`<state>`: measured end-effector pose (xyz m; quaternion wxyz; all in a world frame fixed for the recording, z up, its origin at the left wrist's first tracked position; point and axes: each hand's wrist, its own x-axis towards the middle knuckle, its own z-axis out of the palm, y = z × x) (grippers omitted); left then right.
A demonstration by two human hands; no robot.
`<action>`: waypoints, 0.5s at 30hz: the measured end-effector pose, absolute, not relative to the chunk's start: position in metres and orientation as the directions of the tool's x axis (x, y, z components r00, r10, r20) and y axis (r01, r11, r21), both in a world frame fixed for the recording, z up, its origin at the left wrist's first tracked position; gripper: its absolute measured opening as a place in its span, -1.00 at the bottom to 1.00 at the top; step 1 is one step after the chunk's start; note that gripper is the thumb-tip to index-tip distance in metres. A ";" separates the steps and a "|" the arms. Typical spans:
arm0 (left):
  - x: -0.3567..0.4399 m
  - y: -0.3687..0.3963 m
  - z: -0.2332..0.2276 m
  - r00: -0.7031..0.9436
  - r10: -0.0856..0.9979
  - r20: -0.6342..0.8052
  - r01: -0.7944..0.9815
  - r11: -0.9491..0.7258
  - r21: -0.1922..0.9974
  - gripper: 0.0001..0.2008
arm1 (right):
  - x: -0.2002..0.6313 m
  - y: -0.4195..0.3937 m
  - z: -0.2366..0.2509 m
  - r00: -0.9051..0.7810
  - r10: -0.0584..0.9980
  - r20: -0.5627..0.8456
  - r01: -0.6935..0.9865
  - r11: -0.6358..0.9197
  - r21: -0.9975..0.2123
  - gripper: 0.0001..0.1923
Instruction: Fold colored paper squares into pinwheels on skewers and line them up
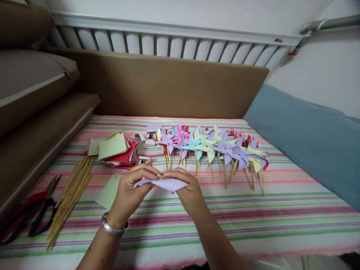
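Note:
My left hand (132,191) and my right hand (189,191) meet over the striped cloth (253,217), both pinching a folded lilac paper square (165,184). A thin wooden stick tip (161,176) shows between the fingertips, just above the paper. A silver bracelet sits on my left wrist. A pale green paper square (108,192) lies flat under my left hand. Beyond my hands, a row of finished paper pinwheels (208,148) on wooden sticks lies in lilac, blue, green and pink.
A stack of coloured paper squares (115,149) lies at the left, a bundle of wooden sticks (71,195) nearer me. Pliers and scissors (36,210) rest at the far left. Brown cushions (168,82) stand behind, a blue pillow (309,135) at right.

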<state>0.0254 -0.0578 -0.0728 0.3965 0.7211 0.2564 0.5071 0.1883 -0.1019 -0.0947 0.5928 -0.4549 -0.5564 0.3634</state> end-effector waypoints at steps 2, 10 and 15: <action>0.026 -0.058 -0.072 0.354 0.772 0.528 -0.034 -0.553 0.832 -0.89 | 0.188 -0.102 -0.095 0.110 0.942 0.316 0.060 0.311 -0.949 -0.73; 0.026 -0.060 -0.071 0.338 0.777 0.531 -0.035 -0.553 0.832 -0.90 | 0.187 -0.103 -0.094 0.124 0.949 0.291 0.048 0.287 -0.957 -0.74; 0.024 -0.060 -0.076 0.336 0.779 0.529 -0.031 -0.553 0.833 -0.91 | 0.186 -0.103 -0.090 0.115 0.942 0.314 0.035 0.312 -0.949 -0.73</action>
